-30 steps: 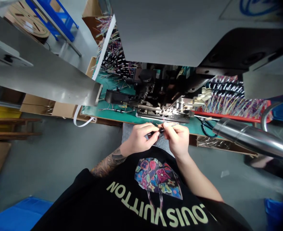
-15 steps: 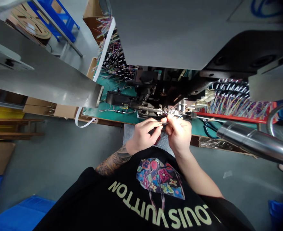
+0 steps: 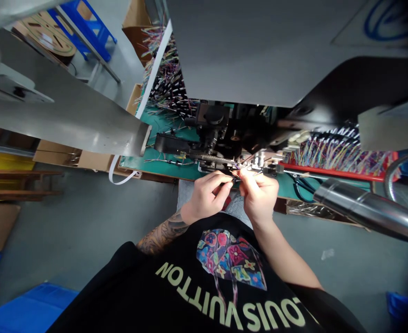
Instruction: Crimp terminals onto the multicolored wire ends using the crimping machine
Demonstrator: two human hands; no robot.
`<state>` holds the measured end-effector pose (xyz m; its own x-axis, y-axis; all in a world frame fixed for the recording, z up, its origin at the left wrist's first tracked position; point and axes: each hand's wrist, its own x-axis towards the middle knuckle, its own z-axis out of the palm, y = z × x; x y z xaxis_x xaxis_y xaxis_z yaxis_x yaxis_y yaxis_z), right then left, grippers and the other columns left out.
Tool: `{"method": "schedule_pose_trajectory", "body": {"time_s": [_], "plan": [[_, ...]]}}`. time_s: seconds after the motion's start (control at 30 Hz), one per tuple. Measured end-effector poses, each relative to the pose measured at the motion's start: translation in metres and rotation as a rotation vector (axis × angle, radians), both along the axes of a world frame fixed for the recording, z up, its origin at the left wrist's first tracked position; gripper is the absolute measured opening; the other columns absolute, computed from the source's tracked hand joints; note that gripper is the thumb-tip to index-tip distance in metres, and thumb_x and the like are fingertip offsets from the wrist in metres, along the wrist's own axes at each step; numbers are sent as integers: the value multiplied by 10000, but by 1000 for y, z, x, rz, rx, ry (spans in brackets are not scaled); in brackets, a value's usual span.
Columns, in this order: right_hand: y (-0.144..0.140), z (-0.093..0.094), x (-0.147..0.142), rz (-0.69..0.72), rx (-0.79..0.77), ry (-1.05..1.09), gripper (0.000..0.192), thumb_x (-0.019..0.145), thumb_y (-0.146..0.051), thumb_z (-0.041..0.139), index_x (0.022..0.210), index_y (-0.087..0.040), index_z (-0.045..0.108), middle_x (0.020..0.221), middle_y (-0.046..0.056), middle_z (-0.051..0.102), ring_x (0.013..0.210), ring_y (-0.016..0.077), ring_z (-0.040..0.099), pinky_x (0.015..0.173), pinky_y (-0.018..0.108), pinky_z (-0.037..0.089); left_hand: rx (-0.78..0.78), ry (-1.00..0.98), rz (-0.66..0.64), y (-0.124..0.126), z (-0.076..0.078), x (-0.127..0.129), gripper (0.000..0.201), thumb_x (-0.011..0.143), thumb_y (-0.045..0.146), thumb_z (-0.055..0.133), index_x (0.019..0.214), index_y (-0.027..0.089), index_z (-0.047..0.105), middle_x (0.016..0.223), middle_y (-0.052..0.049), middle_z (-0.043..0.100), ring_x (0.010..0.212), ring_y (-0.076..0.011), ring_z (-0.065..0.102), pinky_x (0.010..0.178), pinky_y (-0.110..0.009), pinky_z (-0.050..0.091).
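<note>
My left hand (image 3: 209, 195) is closed in a pinch on the dark end of a thin cable (image 3: 235, 178). Close beside it, my right hand (image 3: 259, 196) pinches the fine coloured wires of that cable, its fingertips at the metal working parts (image 3: 247, 162) of a machine. The wire tips are too small to make out well. Above both hands hangs the machine's grey housing (image 3: 238, 51).
Bundles of black cables with coloured wire ends lie behind on the left (image 3: 169, 88) and in a red tray (image 3: 343, 173) at the right. Dark-handled pliers (image 3: 303, 187) rest on the green bench top. Metal tubes (image 3: 363, 203) jut in from the right.
My right hand's fingers have shifted slightly at the wires, and coloured strands now show between both hands. The head view has tilted a little. Both hands keep their pinch.
</note>
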<state>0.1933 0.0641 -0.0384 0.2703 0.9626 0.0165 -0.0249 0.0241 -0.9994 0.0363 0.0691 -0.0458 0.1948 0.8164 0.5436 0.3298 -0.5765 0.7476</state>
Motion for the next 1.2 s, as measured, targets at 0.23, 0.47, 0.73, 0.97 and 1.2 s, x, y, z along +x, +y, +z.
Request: {"method": "schedule_pose_trajectory", "body": {"time_s": [0.23, 0.47, 0.73, 0.97, 1.2], "plan": [[2, 3, -2, -151, 31, -75, 571, 1016, -422, 802, 522, -227, 593, 500, -11, 518, 566, 157, 602, 565, 302, 500, 2, 19, -9, 1, 4, 1, 102, 1112, 105, 675, 1080, 173, 743, 996, -70, 824, 902, -169, 807, 805, -285, 670], [3, 4, -3, -162, 22, -47, 557, 1026, -380, 798, 520, -233, 618, 521, -2, 555, 589, 172, 618, 611, 322, 527, -28, 58, 17, 1, 3, 1, 115, 1140, 161, 648, 1091, 172, 751, 1000, -78, 827, 855, -165, 783, 795, -302, 667], [6, 9, -6, -140, -26, -35, 561, 1004, -420, 816, 511, -231, 626, 507, -4, 555, 538, 147, 550, 565, 310, 478, -27, 81, 19, 0, 0, -2, 124, 1148, 170, 637, 1107, 174, 754, 1007, -80, 828, 876, -173, 793, 824, -316, 675], [-1, 1, 5, 98, -64, 55, 597, 1056, -491, 809, 556, -197, 670, 504, -16, 562, 481, 101, 463, 530, 287, 405, -162, -11, -99, 4, 5, -7, 132, 1129, 212, 658, 1025, 190, 736, 924, -44, 795, 826, -170, 758, 765, -304, 623], [-4, 1, 6, -13, -76, 6, 428, 1013, -466, 823, 673, -206, 801, 552, -8, 642, 496, 122, 526, 563, 299, 487, -312, -61, -148, 6, 13, -7, 195, 1119, 276, 670, 951, 188, 720, 788, -6, 706, 649, -134, 607, 610, -279, 493]]}}
